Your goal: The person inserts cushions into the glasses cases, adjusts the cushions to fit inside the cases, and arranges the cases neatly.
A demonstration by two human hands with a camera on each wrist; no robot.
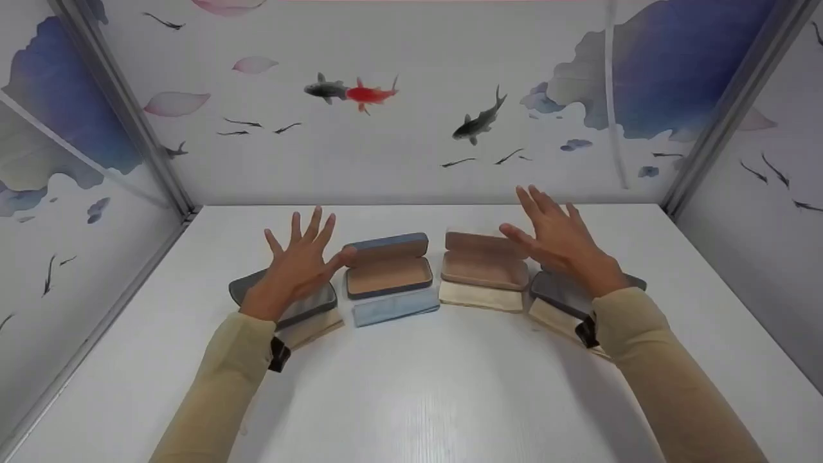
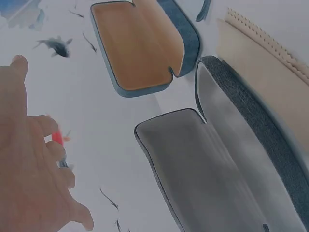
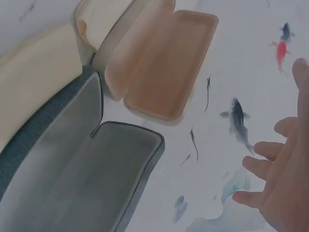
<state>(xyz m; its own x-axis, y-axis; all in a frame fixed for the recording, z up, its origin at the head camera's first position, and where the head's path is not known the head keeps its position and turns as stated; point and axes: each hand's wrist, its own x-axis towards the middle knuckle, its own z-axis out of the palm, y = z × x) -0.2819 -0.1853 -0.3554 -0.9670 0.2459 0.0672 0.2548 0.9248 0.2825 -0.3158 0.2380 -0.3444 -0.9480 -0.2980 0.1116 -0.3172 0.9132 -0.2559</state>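
Several glasses cases lie open in an arc on the white table. My left hand point(image 1: 292, 280), fingers spread, is over the left dark grey case point(image 1: 318, 302) and partly hides it; the left wrist view shows its grey lining point(image 2: 188, 164). Beside it is a blue case point(image 1: 389, 276) lined in tan, the left thumb overlapping its lid's corner. Right of that sits a pinkish-brown case point(image 1: 482, 269). My right hand point(image 1: 566, 247), fingers also straight, is over the right dark grey case point(image 1: 553, 292). Neither hand holds anything.
Folded cloths lie in front of the cases: a beige one point(image 1: 312, 329), a light blue one point(image 1: 395, 310), a cream one point(image 1: 482, 297) and another cream one point(image 1: 556, 318), partly behind the right wrist. White panels point(image 1: 398, 154) printed with fish enclose the table's back and sides.
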